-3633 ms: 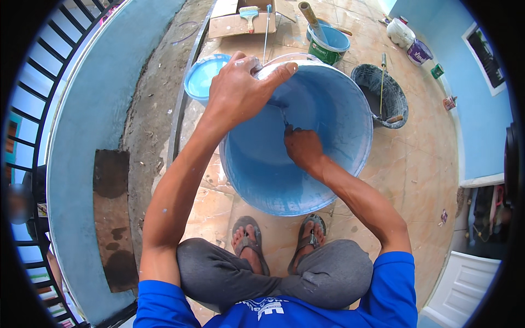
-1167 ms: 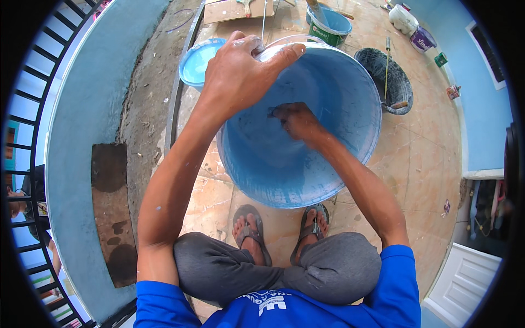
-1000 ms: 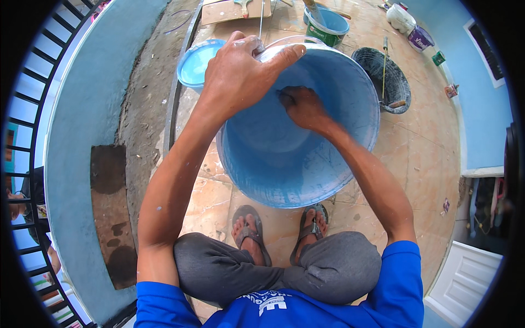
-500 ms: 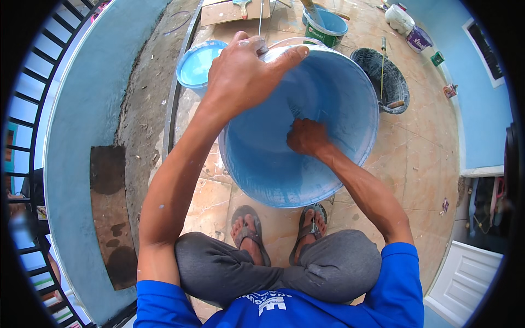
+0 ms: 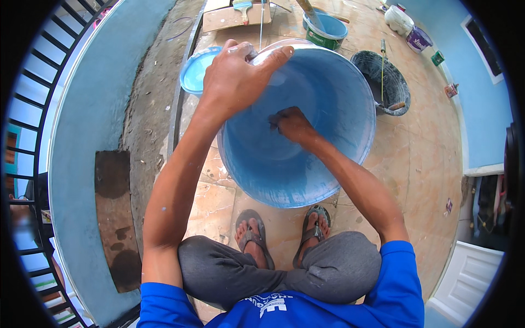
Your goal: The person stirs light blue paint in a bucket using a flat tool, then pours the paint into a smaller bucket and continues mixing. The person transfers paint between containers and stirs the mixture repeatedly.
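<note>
A large bucket (image 5: 342, 117), its inside coated with blue paint, is tilted so that its mouth faces me. My left hand (image 5: 238, 76), smeared with whitish paint, grips its far-left rim, with the fingers over the outside and the thumb along the edge. Inside the bucket is my right hand (image 5: 295, 126), closed near the middle. A small dark tip shows past its fingers, blurred against the blue; I cannot make out its kind. Behind my left hand stands a smaller tub (image 5: 195, 71) with light blue paint in it.
Beyond the bucket stand a green paint pail (image 5: 328, 38) with a wooden-handled tool and a black basin (image 5: 391, 90) holding a long thin rod. A paintbrush (image 5: 242, 11) lies on cardboard (image 5: 229, 21). Containers line the right wall (image 5: 484, 120); a low blue wall (image 5: 76, 164) runs along the left.
My right hand has moved left and slightly up inside the bucket, and the flat, pale tip that showed at its fingers is now blurred. My left hand stays on the rim, shifted slightly left.
</note>
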Tool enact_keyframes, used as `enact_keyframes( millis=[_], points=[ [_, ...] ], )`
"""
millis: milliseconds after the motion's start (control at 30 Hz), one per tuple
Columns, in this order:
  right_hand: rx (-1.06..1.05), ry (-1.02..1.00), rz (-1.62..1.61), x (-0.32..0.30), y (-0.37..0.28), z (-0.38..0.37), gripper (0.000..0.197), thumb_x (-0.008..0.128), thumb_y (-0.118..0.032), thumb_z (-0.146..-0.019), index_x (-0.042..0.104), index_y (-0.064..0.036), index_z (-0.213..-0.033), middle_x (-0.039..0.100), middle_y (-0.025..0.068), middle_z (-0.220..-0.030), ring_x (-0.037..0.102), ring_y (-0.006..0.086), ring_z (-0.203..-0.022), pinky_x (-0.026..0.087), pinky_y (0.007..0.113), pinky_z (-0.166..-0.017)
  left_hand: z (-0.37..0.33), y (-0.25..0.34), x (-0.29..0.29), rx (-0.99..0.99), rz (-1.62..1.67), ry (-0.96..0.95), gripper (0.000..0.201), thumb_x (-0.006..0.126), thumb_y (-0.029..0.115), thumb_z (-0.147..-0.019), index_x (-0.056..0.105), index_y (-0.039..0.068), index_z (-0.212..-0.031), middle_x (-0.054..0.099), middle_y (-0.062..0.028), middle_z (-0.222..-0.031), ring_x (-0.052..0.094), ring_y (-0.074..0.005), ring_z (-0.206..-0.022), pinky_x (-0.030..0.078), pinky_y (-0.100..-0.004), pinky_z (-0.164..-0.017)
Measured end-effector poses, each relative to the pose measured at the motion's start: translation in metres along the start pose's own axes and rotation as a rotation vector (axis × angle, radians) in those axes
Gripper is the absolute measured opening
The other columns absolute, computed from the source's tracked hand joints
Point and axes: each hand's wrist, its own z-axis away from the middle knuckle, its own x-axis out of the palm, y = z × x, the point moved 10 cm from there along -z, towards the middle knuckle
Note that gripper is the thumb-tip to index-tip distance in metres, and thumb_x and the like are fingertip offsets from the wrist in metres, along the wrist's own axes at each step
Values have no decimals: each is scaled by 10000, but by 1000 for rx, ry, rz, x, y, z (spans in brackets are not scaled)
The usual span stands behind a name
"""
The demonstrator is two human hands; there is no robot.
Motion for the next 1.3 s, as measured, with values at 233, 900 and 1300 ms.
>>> enact_keyframes(
  millis=[233, 900, 1300],
  points=[
    [-285, 378, 791, -62, -50, 10, 171, 597, -141, -878, 747, -60, -862, 713, 182, -768, 725, 375, -837, 549, 486, -792, -3, -4, 1, -7, 44, -10, 859, 628, 764, -841, 737, -82, -941, 671, -259, -1019, 678, -395, -989, 524, -460, -892],
    [-20, -115, 169, 28, 33, -1, 338, 604, -275, -935, 749, -6, -1078, 715, 212, -1013, 676, 350, -967, 560, 439, -838, 1, 7, 4, 10, 39, -42, 879, 630, 764, -837, 724, -100, -966, 647, -239, -1028, 669, -394, -978, 521, -481, -862],
    [-193, 304, 729, -64, -67, 2, 192, 623, -169, -877, 790, -75, -886, 751, 199, -915, 737, 365, -917, 572, 446, -823, 0, 13, 6, 18, -7, -63, 843, 632, 738, -846, 737, -80, -1021, 647, -245, -1064, 659, -409, -1012, 513, -491, -893]
  ],
)
